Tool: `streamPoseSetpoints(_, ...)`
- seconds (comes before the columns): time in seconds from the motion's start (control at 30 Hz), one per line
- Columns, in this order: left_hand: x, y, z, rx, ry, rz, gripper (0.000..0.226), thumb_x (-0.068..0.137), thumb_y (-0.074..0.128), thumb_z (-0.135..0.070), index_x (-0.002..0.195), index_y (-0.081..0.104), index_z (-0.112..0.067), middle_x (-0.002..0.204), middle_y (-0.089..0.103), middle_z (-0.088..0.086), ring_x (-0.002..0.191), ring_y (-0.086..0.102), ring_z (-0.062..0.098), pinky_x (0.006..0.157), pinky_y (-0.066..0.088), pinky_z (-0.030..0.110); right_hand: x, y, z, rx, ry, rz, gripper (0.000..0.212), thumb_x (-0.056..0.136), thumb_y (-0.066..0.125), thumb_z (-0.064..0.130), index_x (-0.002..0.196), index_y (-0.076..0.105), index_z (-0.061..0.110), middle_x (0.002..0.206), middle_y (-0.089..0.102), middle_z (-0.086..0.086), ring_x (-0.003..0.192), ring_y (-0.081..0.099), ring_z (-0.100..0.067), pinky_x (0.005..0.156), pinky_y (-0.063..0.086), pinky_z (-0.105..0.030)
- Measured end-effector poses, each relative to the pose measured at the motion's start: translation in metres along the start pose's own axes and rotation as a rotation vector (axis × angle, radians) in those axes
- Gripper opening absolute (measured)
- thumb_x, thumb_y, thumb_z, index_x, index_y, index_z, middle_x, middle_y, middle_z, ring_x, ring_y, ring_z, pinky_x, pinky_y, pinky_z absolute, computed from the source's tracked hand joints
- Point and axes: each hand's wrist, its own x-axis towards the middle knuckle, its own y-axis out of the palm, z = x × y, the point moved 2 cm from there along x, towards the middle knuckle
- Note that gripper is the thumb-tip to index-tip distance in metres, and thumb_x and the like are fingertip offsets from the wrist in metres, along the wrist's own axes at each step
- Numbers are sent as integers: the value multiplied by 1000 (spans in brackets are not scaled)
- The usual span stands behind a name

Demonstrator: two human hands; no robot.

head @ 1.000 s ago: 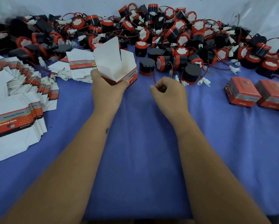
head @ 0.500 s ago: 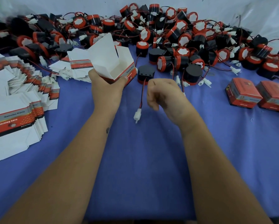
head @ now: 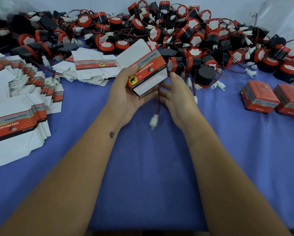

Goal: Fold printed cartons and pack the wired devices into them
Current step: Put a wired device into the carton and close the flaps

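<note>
Tipped over since half a second ago, the carton (head: 147,69) now shows its printed red and grey side with the elephant logo, where before its open white inside faced up; the right hand has come in against it. Blue cloth (head: 160,167) covers the table, with a wide heap of red and black horns (head: 185,33) along the far edge, flat carton blanks (head: 18,106) stacked at left, and closed red boxes (head: 260,97) at right. Left hand (head: 125,97) grips the carton, thumb on the printed face, fingers curled beneath. Right hand (head: 178,96) touches the carton's right edge with fairly straight fingers; I cannot tell whether it grips anything. A red and black wire hangs between the hands, ending in a white connector (head: 154,120)
</note>
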Motion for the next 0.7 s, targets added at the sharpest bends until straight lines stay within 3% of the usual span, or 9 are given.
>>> streamPoseSetpoints(0.07,-2,1,-1,30,-37,27,51,96,47,-34,137,51,-4,125,66,20,109,67,38,85,58,44,-2,0,0,123,67,-40,32,105,37,37,120,56,15,88,72,-6,72,69,-15,63,55,-23)
streamPoseSetpoints(0.13,-2,1,-2,98,-20,22,50,91,51,-38,129,57,-6,113,72,17,97,71,35,73,59,39,-5,-2,0,161,111,-78,23,104,41,30,97,57,14,61,68,-2,52,61,-13,51,50,-23)
streamPoseSetpoints(0.23,-2,-1,-7,96,68,-79,44,82,56,-39,115,62,-10,99,73,8,85,70,25,64,56,33,-5,-12,2,54,83,-78,26,100,47,10,75,53,6,52,54,-1,41,37,-11,40,29,-21)
streamPoseSetpoints(0.37,0,-4,-10,2,217,-170,17,96,52,-25,106,64,-17,92,73,-4,93,68,14,79,54,31,-8,-19,8,-72,101,34,21,93,51,5,99,66,-8,49,31,0,42,17,-12,41,13,-24)
streamPoseSetpoints(0.4,0,-3,-9,-1,223,-170,18,98,50,-24,103,66,-18,92,74,-5,93,68,14,82,54,31,-9,-18,9,-117,95,62,22,92,50,4,94,70,-3,50,29,0,43,16,-12,41,13,-23)
streamPoseSetpoints(0.5,-1,-1,-8,25,207,-152,20,99,49,-25,98,69,-20,88,75,-6,87,70,11,79,56,27,-12,-16,10,-258,77,54,23,90,49,3,80,70,6,46,43,-1,39,30,-14,39,26,-21)
streamPoseSetpoints(0.6,-1,0,-7,0,201,-128,21,98,49,-25,103,68,-18,93,75,-4,93,70,14,83,57,31,-13,-12,12,-257,100,16,14,94,54,15,87,62,7,57,66,-7,42,56,-20,42,43,-22)
streamPoseSetpoints(0.7,-2,2,-7,-36,205,-102,22,99,47,-26,105,66,-17,95,74,-2,93,70,16,78,56,33,-13,-10,11,-240,115,55,28,96,58,35,97,62,7,79,74,-16,60,71,-26,49,54,-26)
